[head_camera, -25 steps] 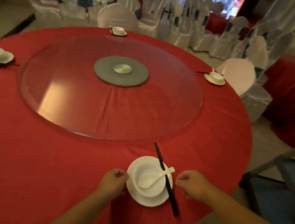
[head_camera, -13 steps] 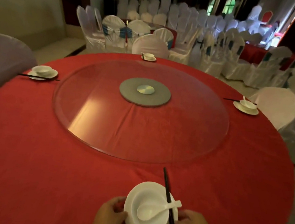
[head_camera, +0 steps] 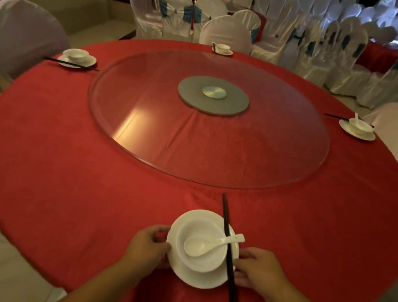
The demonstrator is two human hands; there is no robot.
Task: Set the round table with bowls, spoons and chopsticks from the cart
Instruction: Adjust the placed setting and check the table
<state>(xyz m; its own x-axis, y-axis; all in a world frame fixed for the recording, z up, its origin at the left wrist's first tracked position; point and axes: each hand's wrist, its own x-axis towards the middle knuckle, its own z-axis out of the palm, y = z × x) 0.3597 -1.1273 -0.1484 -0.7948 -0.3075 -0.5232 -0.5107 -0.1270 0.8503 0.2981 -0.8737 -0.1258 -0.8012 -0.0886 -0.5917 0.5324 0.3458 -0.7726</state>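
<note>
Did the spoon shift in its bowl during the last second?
No. The spoon lies in the bowl as before, its handle under the chopsticks.

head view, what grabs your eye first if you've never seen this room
The big round table in a red cloth fills the view, with a clear glass turntable at its centre. At the near edge, the left hand and right hand hold a white saucer carrying a white bowl, white spoon and black chopsticks.
</note>
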